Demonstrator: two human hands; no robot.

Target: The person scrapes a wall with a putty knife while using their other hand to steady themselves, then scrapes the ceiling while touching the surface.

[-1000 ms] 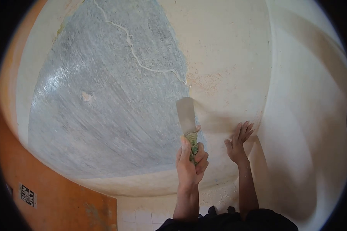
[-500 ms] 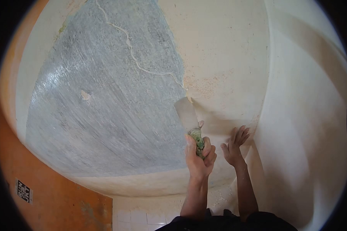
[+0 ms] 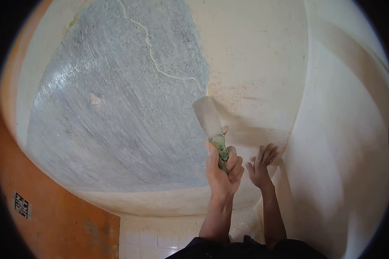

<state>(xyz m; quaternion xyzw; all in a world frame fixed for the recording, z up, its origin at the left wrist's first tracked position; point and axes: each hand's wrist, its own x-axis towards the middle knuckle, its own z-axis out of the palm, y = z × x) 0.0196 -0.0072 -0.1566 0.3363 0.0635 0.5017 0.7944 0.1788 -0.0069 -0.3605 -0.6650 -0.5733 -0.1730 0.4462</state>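
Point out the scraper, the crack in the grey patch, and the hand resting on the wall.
scraper [image 3: 207, 114]: head view, middle of the blade.
crack [image 3: 150, 45]: head view, on the pale line, about halfway along.
right hand [image 3: 260, 167]: head view, back of the hand.

Open ceiling [image 3: 117, 108] leftward (wall [image 3: 345, 151] right)

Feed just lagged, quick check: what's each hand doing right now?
Left hand: closed around the scraper handle, blade up at the paint edge.
Right hand: open, fingers spread, holding nothing, palm toward the cream wall.
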